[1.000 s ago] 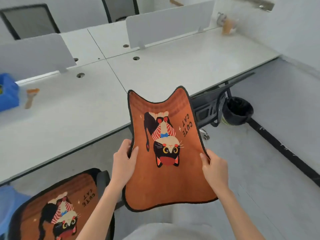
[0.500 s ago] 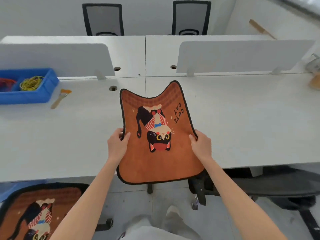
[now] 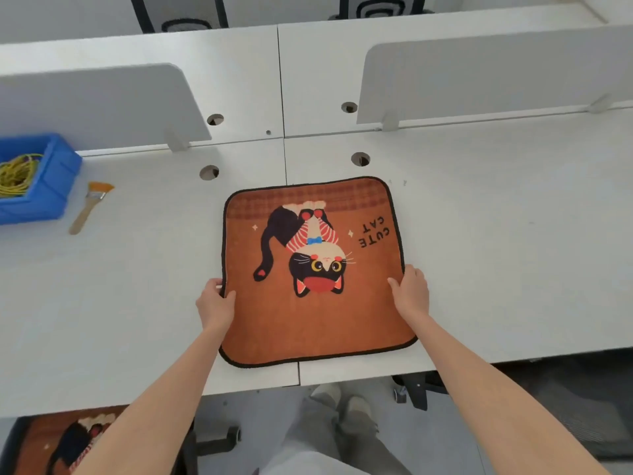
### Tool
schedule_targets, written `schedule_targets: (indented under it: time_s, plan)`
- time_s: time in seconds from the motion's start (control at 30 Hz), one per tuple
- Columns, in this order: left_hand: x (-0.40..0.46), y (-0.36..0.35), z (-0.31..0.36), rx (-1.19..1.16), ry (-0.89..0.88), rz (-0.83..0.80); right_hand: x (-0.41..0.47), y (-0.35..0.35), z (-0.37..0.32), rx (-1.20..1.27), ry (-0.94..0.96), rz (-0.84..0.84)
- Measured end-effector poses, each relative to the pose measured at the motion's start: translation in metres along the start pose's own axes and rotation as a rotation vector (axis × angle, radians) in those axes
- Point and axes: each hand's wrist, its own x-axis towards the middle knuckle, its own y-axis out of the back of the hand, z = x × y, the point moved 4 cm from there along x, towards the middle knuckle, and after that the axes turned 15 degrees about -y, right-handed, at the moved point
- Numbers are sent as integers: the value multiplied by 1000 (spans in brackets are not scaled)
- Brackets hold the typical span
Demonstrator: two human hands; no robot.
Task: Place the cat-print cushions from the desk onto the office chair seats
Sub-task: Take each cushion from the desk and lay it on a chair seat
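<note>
An orange cat-print cushion (image 3: pixel 308 323) with a black edge and the words "CUTE CAT" lies flat on the white desk (image 3: pixel 496 252), near its front edge. My left hand (image 3: pixel 215 305) grips its left edge, thumb on top. My right hand (image 3: pixel 411 291) holds its right edge the same way. A second cat-print cushion (image 3: pixel 51 440) lies on an office chair seat at the bottom left, partly hidden by my left arm. Another dark office chair (image 3: pixel 561 409) is tucked under the desk at the right.
A blue bin (image 3: pixel 44 186) with yellow cord stands at the desk's left, a small paint brush (image 3: pixel 89 207) beside it. White divider panels (image 3: pixel 479 73) stand along the desk's back, with cable holes (image 3: pixel 360 159) in front. Two more chairs stand behind.
The cushion was held up in the air, curled, away from the desk. It has come down and now lies flat on the desk top, both hands still on its sides.
</note>
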Motion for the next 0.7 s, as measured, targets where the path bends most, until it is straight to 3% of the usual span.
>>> schedule_targets:
  time_s: [0.2,0.33,0.5,0.63,0.7]
  plan:
    - [1,-7,-1,174,-102,10,0,7,2,-26,-7,79]
    - [-23,-31,34,189,-353,-2,-13,32,8,87,22,70]
    - [-79,-111,104,13,-709,-530,-66,116,65,289,46,436]
    - [-152,-162,158,-9,-962,-956,-127,175,158,442,-185,908]
    - [-195,-178,175,1,-1088,-1167,-144,183,202,526,-379,998]
